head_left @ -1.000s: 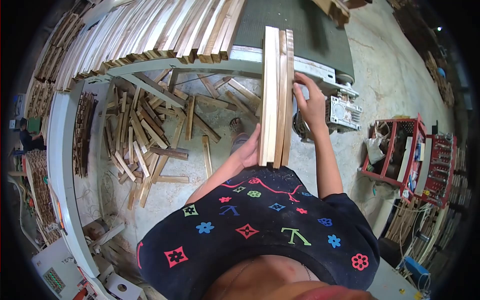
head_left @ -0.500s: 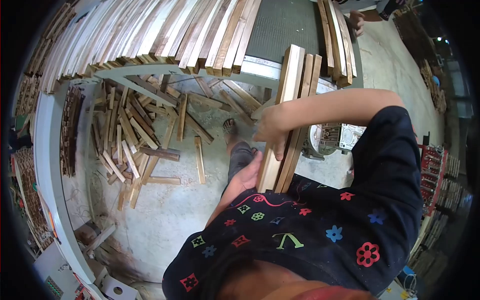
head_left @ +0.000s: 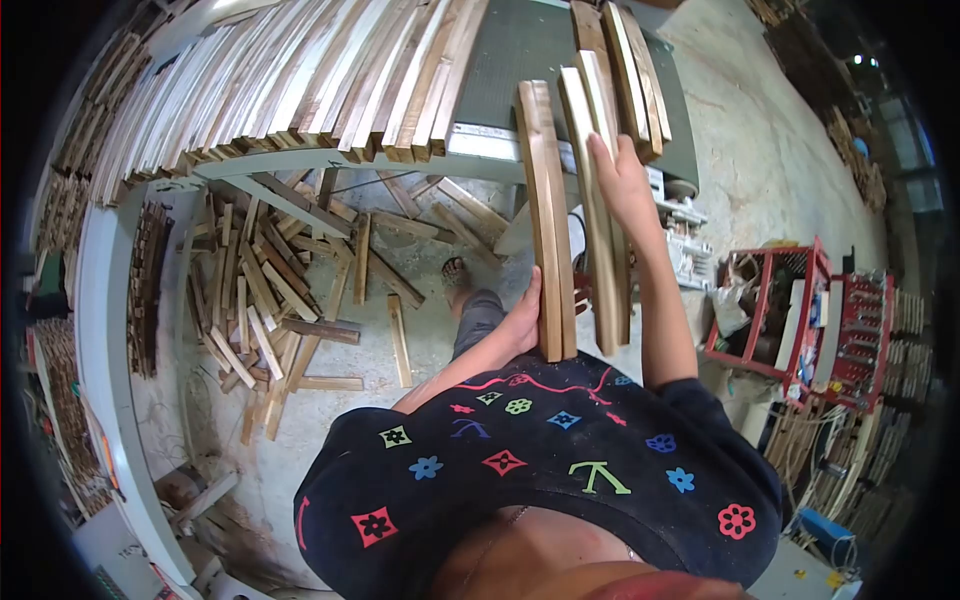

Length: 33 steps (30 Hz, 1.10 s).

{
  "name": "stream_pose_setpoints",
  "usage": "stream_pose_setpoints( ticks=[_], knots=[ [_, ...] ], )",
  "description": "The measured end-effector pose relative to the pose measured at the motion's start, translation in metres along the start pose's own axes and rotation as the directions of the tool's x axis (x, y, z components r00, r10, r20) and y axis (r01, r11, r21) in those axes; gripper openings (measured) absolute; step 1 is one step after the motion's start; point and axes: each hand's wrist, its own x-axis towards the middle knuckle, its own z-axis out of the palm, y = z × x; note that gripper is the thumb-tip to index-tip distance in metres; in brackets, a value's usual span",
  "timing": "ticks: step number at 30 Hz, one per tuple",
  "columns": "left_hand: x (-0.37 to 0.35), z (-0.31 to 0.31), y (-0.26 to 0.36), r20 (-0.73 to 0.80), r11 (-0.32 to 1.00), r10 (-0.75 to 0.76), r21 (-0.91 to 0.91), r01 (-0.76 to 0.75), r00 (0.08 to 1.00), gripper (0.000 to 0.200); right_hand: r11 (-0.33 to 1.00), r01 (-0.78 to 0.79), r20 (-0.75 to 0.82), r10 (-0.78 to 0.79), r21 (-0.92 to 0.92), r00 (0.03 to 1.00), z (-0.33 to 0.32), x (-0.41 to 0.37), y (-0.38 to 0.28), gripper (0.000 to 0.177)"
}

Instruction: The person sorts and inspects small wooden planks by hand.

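My left hand (head_left: pixel 524 312) is closed around the lower end of a pair of wooden strips (head_left: pixel 548 225), its fingers mostly hidden behind the wood. To the right, my right hand (head_left: pixel 622 182) grips a second bundle of strips (head_left: pixel 592 215) near its upper half, thumb lying along the near face. Both bundles stand steeply tilted in front of my shirt, with a narrow gap between them. Their upper ends reach over the front edge of the green-topped table (head_left: pixel 505 75). Just past my right hand, several more strips (head_left: pixel 637 75) lie on that table.
A long row of wooden strips (head_left: pixel 300 80) lines the table at left. Loose offcuts (head_left: pixel 270 280) are scattered on the floor below. A red rack (head_left: pixel 765 310) stands at right, near metal machine parts (head_left: pixel 685 235). A pale frame post (head_left: pixel 115 330) rises at left.
My right hand has moved from across the bundle to its right side. The strips, held together before, are now parted into two bundles. The other person's hand at the top right is gone from view.
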Motion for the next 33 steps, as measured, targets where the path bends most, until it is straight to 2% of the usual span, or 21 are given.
stream_pose_setpoints(
  ticks=[1,3,7,8,11,13,14,15,16,19,20,21,23,24,25,28,29,30,31,32,33],
  knots=[
    [-0.002,-0.001,0.001,-0.005,0.999,-0.044,-0.019,0.044,0.999,0.089,0.998,-0.056,-0.003,0.056,-0.022,0.998,0.007,0.006,0.001,0.067],
    [-0.007,-0.002,0.005,-0.016,0.991,-0.122,-0.058,0.121,0.992,0.091,1.000,0.012,0.005,-0.012,0.025,1.000,0.027,0.021,0.018,0.070],
    [-0.009,-0.003,0.009,0.082,0.979,-0.157,-0.120,0.166,0.984,0.091,0.987,-0.050,0.075,0.062,-0.154,0.995,0.031,0.015,0.008,0.076],
    [-0.011,-0.005,0.012,0.073,0.984,-0.155,-0.075,0.161,0.985,0.090,0.979,-0.066,0.088,0.084,-0.194,0.993,0.029,0.005,0.001,0.078],
    [-0.010,-0.008,0.009,0.088,0.981,-0.139,-0.124,0.149,0.986,0.088,0.984,0.043,0.083,-0.029,-0.174,0.996,0.033,-0.032,-0.012,0.091],
    [-0.016,-0.005,0.013,0.060,0.985,-0.135,-0.097,0.141,0.989,0.084,0.909,0.211,0.020,-0.218,-0.359,0.976,0.054,-0.061,-0.014,0.109],
    [-0.017,-0.004,0.015,0.035,0.985,-0.129,-0.107,0.132,0.991,0.083,0.891,0.222,0.057,-0.217,-0.395,0.974,0.061,-0.062,-0.015,0.117],
    [-0.017,0.000,0.020,0.009,0.985,-0.123,-0.122,0.123,0.992,0.082,0.896,0.208,0.031,-0.214,-0.392,0.976,0.065,-0.057,-0.017,0.112],
    [-0.014,0.004,0.027,-0.043,0.992,-0.123,-0.042,0.121,0.991,0.091,0.893,0.200,0.021,-0.210,-0.403,0.978,0.071,-0.046,-0.021,0.111],
    [0.006,-0.005,0.073,0.075,0.991,-0.101,-0.076,0.107,0.992,0.104,0.901,0.173,-0.026,-0.200,-0.398,0.979,0.091,0.019,-0.039,0.109],
    [0.005,0.004,0.091,0.065,0.988,-0.052,-0.142,0.061,0.997,0.115,0.889,0.116,-0.037,-0.147,-0.443,0.988,0.099,0.055,-0.049,0.108],
    [0.014,-0.010,0.093,0.085,0.960,0.051,-0.279,-0.025,0.995,0.116,0.922,0.045,-0.012,-0.053,-0.385,0.998,0.105,0.094,-0.061,0.110],
    [0.002,0.006,0.111,0.111,0.960,0.144,-0.256,-0.111,0.983,0.117,0.956,-0.078,0.004,0.082,-0.283,0.997,0.121,0.170,-0.086,0.118],
    [-0.002,-0.001,0.111,0.137,0.972,0.180,-0.180,-0.154,0.974,0.113,0.952,-0.073,0.018,0.082,-0.299,0.996,0.130,0.194,-0.100,0.115],
    [-0.005,-0.015,0.105,0.085,0.972,0.201,-0.144,-0.187,0.976,0.109,0.945,-0.075,0.032,0.090,-0.319,0.995,0.136,0.210,-0.108,0.112],
    [-0.016,-0.054,0.090,-0.045,0.987,0.152,-0.049,-0.154,0.987,0.098,0.978,0.204,0.093,-0.208,0.050,0.974,0.110,0.233,-0.064,0.103],
    [-0.022,-0.063,0.086,-0.093,0.993,0.120,0.008,-0.119,0.988,0.096,0.974,0.185,0.030,-0.182,-0.133,0.983,0.094,0.229,-0.044,0.096],
    [-0.029,-0.068,0.087,-0.086,0.997,0.078,0.012,-0.077,0.993,0.094,0.910,0.092,0.006,-0.098,-0.405,0.995,0.054,0.192,-0.057,0.091],
    [-0.034,-0.071,0.091,-0.079,0.999,0.043,0.023,-0.042,0.996,0.092,0.757,-0.029,-0.131,-0.075,-0.652,0.989,0.048,0.196,-0.025,0.099],
    [-0.036,-0.071,0.094,-0.073,0.999,0.011,0.037,-0.008,0.997,0.090,0.633,-0.152,-0.250,-0.068,-0.759,0.966,0.032,0.172,-0.017,0.109],
    [-0.036,-0.072,0.095,-0.086,0.999,0.008,0.044,-0.004,0.996,0.089,0.591,-0.250,-0.252,0.080,-0.767,0.964,0.022,0.171,0.007,0.119]
  ],
)
